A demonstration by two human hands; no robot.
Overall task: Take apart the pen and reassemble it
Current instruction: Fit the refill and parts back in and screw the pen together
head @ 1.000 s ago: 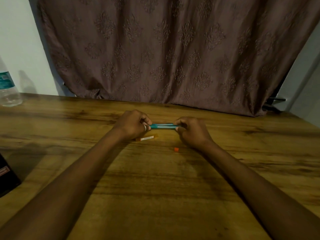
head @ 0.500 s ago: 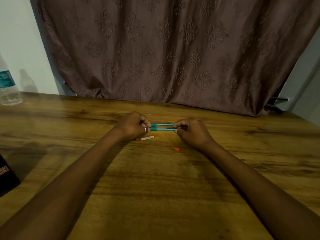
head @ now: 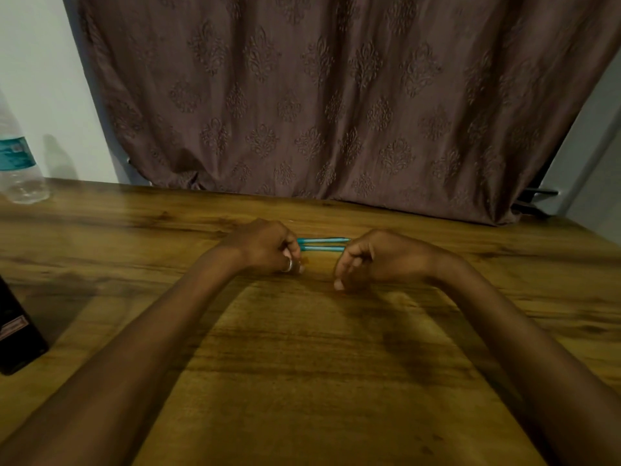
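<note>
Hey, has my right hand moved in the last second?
Yes. The right hand has spread toward the near table edge, away from the curtain; its fingers now cover where the small orange bit lay.

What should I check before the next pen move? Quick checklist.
1. Two teal pen pieces side by side between the hands: ok.
2. Left hand gripping their left ends: ok.
3. Right hand gripping their right ends: cannot tell, fingers look loosely curled.
4. Small loose pen parts in sight on the wooden table: not ok, none visible.
5. Water bottle far from the work: ok.
</note>
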